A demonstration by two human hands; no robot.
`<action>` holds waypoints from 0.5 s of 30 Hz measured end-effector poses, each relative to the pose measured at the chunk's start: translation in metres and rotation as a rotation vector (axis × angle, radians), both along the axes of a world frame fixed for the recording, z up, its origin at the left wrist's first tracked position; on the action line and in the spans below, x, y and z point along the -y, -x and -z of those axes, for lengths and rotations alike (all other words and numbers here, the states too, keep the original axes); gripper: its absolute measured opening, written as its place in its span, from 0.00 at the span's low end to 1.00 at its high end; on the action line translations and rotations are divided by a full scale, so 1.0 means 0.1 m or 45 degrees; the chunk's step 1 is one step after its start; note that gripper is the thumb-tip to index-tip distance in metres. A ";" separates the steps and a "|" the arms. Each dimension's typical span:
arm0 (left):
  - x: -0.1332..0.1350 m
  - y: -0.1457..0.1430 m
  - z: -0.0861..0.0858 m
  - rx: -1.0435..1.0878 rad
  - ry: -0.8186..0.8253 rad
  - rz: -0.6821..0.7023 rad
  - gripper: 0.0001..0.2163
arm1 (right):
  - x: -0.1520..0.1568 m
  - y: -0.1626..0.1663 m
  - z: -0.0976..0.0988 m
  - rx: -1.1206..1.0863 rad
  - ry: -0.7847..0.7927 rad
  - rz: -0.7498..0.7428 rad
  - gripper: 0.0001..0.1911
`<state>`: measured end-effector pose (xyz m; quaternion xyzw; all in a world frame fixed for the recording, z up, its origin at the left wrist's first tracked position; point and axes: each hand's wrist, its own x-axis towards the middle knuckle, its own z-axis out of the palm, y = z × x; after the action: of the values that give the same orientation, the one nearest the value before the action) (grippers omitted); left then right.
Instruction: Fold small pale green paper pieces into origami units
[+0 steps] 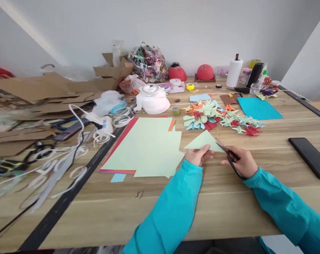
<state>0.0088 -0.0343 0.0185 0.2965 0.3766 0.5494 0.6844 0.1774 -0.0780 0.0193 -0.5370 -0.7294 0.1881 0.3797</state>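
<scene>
A pale green piece of paper folded to a triangle is pinched in my left hand, thumb on top, its peak pointing away from me. My right hand is closed round the dark handles of a pair of scissors. The scissor blades reach the paper's right corner; whether they cut into it I cannot tell. Left of my hands lies a stack of pale green sheets, with red and orange edges showing beneath. Beyond the triangle is a heap of folded paper cranes in green, red, orange and blue.
A black phone lies at the right, and a blue sheet behind. Cables, a power strip and cardboard crowd the left. Along the wall stand a bag of coloured strips, red domes and a white bottle.
</scene>
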 end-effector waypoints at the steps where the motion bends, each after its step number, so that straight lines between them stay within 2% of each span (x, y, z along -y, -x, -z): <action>1: 0.00 0.00 0.00 0.005 0.000 -0.001 0.20 | 0.00 0.00 0.01 0.022 -0.022 0.019 0.25; 15: 0.01 0.00 0.02 -0.041 -0.012 0.080 0.20 | -0.02 0.00 0.04 0.066 -0.112 0.058 0.23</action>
<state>0.0088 -0.0351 0.0170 0.3202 0.3755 0.5245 0.6939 0.1770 -0.0759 0.0156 -0.5411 -0.7340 0.1333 0.3882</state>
